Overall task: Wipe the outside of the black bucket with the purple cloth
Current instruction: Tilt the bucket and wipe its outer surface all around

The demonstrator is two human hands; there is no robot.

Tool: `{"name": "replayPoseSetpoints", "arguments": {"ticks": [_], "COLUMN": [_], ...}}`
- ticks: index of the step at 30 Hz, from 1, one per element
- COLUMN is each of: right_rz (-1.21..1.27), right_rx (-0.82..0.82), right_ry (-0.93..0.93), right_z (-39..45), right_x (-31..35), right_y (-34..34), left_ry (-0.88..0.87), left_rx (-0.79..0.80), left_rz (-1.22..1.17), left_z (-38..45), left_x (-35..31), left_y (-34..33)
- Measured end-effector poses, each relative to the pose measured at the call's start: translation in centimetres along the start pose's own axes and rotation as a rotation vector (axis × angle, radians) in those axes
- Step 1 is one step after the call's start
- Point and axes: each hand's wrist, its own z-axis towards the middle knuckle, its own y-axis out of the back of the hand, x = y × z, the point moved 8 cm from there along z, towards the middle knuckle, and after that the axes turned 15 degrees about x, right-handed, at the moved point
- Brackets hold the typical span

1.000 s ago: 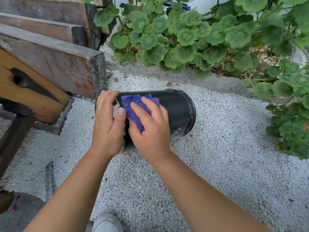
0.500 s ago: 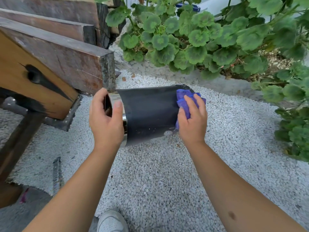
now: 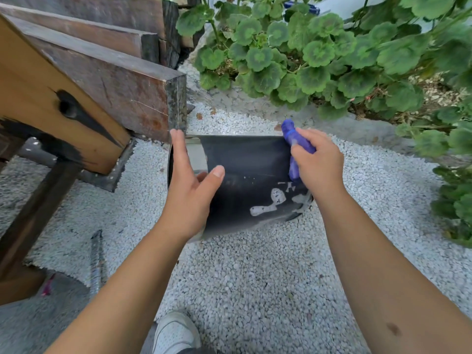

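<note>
White gravel (image 3: 255,277); timber beams (image 3: 115,83); geraniums (image 3: 319,52).

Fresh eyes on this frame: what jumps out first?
The black bucket lying on its side over white gravel, mid-frame, with pale patches near its base. The right hand holds the purple cloth against its far end; the left hand steadies the rim. Green plants crowd the top right.
</note>
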Motion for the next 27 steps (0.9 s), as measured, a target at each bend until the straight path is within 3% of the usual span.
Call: {"name": "replayPoseSetpoints", "arguments": {"ticks": [8,18,23,27], "right_rz": [-0.051,0.288,-0.076,-0.229], "right_rx": [-0.068,-0.201,-0.036,-0.117], "right_ry": [-0.06,0.074,0.424,0.448], "right_z": [-0.6,-3.4,-7.1,-7.9], "right_x": [-0.3,2.5,10.0,8.8], "right_y": [-1.0,-1.1,-7.7,-8.8], "left_ry": [-0.072,-0.125,-0.269,-0.216], "left_rx": [-0.054,-0.097,-0.079,-0.074], "left_rz": [0.277,0.316,0.257,0.267], "left_z": [0.9,1.0,1.2,1.2], "left_x": [-0.3,-1.3,-3.1,-2.2], "left_y": [1.3,0.8,-0.6,-0.5]}}
